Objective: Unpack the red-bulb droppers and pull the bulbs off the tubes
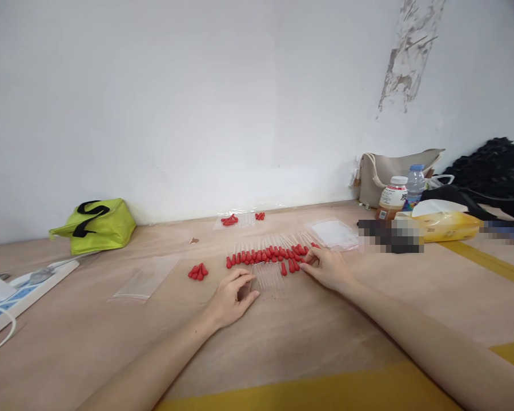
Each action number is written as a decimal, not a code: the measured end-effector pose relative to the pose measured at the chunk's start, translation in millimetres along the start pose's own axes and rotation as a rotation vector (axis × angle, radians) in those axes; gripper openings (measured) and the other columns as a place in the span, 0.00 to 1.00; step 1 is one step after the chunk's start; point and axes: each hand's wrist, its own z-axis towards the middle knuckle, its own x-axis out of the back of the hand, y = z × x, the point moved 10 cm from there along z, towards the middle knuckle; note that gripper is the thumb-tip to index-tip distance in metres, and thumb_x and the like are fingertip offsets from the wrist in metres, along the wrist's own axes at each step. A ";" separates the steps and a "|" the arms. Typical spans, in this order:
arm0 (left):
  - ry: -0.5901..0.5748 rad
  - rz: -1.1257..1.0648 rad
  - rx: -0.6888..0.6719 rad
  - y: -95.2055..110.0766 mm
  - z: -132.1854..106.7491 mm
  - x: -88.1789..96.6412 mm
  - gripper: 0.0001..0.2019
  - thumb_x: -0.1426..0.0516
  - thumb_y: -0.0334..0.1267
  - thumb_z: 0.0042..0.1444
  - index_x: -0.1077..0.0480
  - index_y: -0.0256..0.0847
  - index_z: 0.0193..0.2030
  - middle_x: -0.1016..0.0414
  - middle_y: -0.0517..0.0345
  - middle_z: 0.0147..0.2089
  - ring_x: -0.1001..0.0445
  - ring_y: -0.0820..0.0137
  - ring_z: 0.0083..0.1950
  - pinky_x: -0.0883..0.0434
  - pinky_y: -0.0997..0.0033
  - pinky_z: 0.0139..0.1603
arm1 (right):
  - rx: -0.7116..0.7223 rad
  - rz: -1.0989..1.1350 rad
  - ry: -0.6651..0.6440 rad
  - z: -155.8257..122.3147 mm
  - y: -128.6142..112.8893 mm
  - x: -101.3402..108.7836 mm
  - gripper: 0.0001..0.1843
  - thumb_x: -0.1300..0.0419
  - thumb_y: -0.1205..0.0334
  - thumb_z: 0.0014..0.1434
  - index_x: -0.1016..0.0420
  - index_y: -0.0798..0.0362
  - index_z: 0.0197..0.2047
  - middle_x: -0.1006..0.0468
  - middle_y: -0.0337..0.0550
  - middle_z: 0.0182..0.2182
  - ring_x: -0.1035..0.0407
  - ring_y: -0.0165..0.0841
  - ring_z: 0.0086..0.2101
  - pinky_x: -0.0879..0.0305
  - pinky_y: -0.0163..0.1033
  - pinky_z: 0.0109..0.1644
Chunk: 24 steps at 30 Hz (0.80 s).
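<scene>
A row of clear glass droppers with red rubber bulbs lies across the wooden table. My left hand rests on the table just in front of the row, fingers curled, next to a few clear tubes without bulbs. My right hand lies at the right end of the row, its fingertips pinched on a dropper there. A small heap of loose red bulbs sits left of the row. More red bulbs on a clear bag lie farther back.
An empty clear plastic bag lies at the left, another clear bag at the right. A lime green pouch, a beige bag, two bottles and a yellow tissue pack stand along the wall. Yellow tape marks the near table.
</scene>
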 end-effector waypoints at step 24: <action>-0.243 -0.004 0.171 -16.2 -10.7 -16.6 0.23 0.47 0.49 0.52 0.46 0.41 0.52 0.44 0.45 0.61 0.41 0.57 0.59 0.39 0.52 0.55 | -0.210 -0.368 0.015 36.7 16.4 -0.4 0.21 0.50 0.47 0.52 0.25 0.51 0.22 0.25 0.46 0.24 0.34 0.40 0.33 0.54 0.47 0.42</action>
